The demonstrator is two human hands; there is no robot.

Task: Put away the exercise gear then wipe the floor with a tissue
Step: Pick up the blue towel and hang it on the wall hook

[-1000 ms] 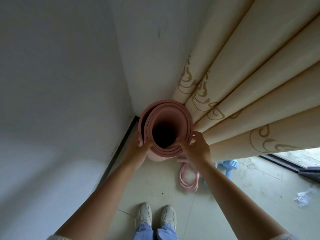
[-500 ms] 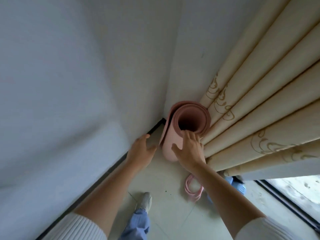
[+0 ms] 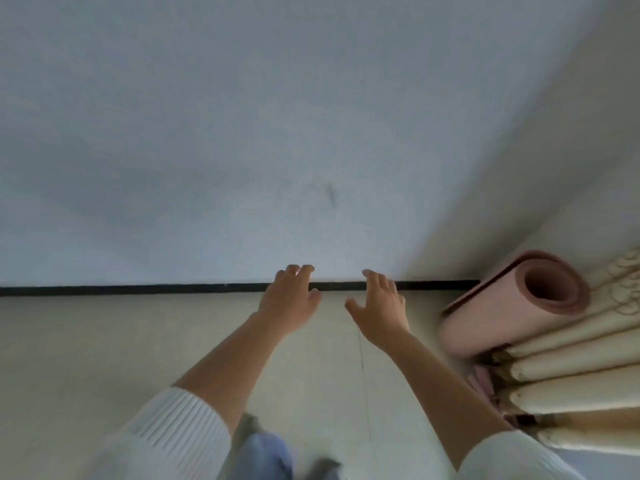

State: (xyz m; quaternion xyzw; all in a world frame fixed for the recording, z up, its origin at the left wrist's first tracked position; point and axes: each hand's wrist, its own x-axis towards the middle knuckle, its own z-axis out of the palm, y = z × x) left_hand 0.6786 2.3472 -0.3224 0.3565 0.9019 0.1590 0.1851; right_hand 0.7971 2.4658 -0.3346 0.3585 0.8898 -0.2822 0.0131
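A rolled pink exercise mat [image 3: 505, 306] stands on end in the room corner at the right, leaning between the wall and the curtain. My left hand [image 3: 289, 299] and my right hand [image 3: 381, 303] hover over the floor in front of the wall, well left of the mat, fingers loosely spread and holding nothing. A bit of pink cord [image 3: 483, 382] peeks out at the curtain's foot. No tissue is in view.
A cream curtain [image 3: 571, 375] hangs in folds at the right edge, against the mat. A white wall with a black skirting strip [image 3: 138, 290] runs across the view. Pale floor tiles [image 3: 104, 348] lie below; my feet show at the bottom.
Both hands have let go of the mat, which stays standing in the corner. My view has swung left, so the mat and curtain now sit at the right edge.
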